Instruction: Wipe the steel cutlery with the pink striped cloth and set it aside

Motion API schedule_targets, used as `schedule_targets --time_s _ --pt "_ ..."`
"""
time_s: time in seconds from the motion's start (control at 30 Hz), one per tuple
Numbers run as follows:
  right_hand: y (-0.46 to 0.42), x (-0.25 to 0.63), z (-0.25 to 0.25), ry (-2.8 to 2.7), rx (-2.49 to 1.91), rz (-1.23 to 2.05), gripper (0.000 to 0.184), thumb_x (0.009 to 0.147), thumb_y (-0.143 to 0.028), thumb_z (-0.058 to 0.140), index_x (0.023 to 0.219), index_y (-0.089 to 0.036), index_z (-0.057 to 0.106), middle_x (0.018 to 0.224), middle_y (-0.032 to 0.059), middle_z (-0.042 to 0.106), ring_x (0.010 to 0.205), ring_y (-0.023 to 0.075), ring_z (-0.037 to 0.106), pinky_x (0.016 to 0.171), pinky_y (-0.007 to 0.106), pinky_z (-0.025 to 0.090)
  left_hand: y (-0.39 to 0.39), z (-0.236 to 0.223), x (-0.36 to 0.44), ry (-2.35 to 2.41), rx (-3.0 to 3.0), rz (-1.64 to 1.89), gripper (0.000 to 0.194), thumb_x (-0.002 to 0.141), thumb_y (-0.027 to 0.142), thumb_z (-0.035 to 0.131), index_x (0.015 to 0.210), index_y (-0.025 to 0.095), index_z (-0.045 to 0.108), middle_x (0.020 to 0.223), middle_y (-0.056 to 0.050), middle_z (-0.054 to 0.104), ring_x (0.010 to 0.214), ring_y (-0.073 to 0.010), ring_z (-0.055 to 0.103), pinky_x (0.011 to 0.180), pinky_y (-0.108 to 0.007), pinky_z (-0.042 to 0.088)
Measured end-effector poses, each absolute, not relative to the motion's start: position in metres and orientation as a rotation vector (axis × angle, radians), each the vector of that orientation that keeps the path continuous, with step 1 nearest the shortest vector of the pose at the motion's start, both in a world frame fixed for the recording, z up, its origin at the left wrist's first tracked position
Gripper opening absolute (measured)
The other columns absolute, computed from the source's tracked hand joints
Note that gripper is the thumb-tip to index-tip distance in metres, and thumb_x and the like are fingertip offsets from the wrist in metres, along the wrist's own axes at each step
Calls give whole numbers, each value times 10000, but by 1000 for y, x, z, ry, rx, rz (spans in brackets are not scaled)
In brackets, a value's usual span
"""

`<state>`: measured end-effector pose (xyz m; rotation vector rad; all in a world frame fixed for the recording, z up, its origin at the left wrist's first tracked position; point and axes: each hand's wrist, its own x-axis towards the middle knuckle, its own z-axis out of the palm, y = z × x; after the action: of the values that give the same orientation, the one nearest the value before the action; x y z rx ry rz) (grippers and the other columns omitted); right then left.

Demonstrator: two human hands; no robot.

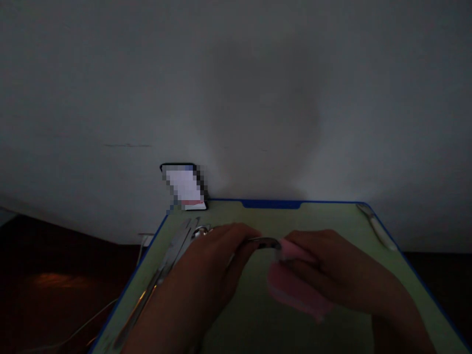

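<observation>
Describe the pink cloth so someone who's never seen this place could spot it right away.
Find the green tabletop with the blue rim beside the wall. Over its middle, the left hand holds a curved metal utensil; the right hand grips the cloth, a flap hanging below. Its pink colour sets it apart from that utensil and the silvery ones along the tabletop's left side.

Phone (184,184) back left on counter (332,216), against wall (110,73). Cutlery (177,246) along left edge, 1 handled tool (381,231) back right. Utensil (266,241) mid-counter, between left hand (236,246) and right hand (320,260).
</observation>
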<state>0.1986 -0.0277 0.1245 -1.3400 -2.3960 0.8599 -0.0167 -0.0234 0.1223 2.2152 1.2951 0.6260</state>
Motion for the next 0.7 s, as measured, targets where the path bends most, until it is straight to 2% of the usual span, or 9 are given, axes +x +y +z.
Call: schedule_targets --time_s 0.2,0.47,0.7 --pt "-25 185 117 -2431 -1322 857 155 849 -267 424 748 -184 509 693 -15 583 606 91 488 555 230 291 -32 122 -7 1274 2384 391 176 896 238 395 957 248 560 902 -4 637 793 -158 577 719 -297 437" --pt "-25 181 115 -2403 -1232 814 157 830 -290 448 748 -182 527 656 -19 580 568 90 492 541 227 290 -33 129 -7 1277 2391 368 191 914 300 358 851 217 518 796 -5 610 711 -153 558 636 -276 412" --pt "-27 178 117 -2422 -1116 918 273 887 -320 355 728 -179 527 579 -35 540 487 66 454 497 216 271 -34 135 -13 1248 2392 381 247 920 359 341 822 225 523 777 -4 609 707 -159 553 645 -289 419"
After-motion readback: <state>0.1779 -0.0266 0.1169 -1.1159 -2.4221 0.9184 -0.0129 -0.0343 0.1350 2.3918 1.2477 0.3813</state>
